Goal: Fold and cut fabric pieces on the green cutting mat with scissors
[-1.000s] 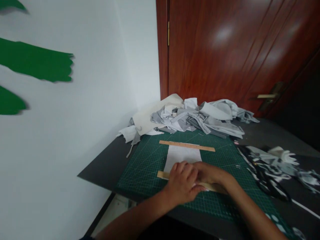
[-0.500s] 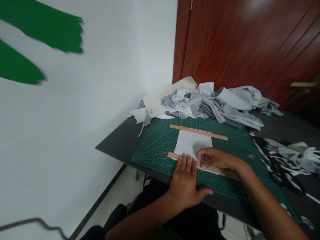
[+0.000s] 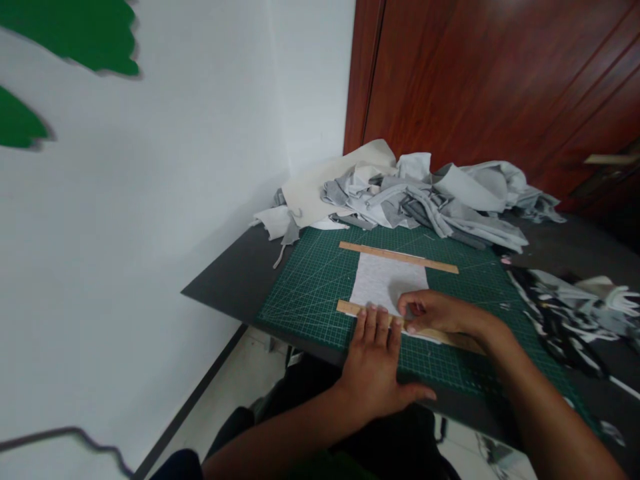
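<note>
A light grey fabric piece (image 3: pixel 383 283) lies on a green cutting mat (image 3: pixel 310 280), framed by two wooden rulers. The far ruler (image 3: pixel 399 257) lies along the fabric's top edge. The near ruler (image 3: pixel 350 309) crosses its bottom edge. My left hand (image 3: pixel 375 367) lies flat with fingers stretched out, fingertips resting on the near ruler. My right hand (image 3: pixel 435 313) is curled on the ruler and fabric edge, fingers bent and pressed together; whether it pinches anything is hidden.
A heap of grey and white fabric scraps (image 3: pixel 400 197) lies at the mat's far side. Black-and-white patterned fabric (image 3: pixel 565 313) lies to the right. A white wall is at the left, a brown door (image 3: pixel 500 87) behind. The dark table's edge (image 3: pixel 220 300) is near.
My left hand has come off my right hand and now lies flat, nearer to me, with its fingertips on the near ruler. The view has shifted down and left.
</note>
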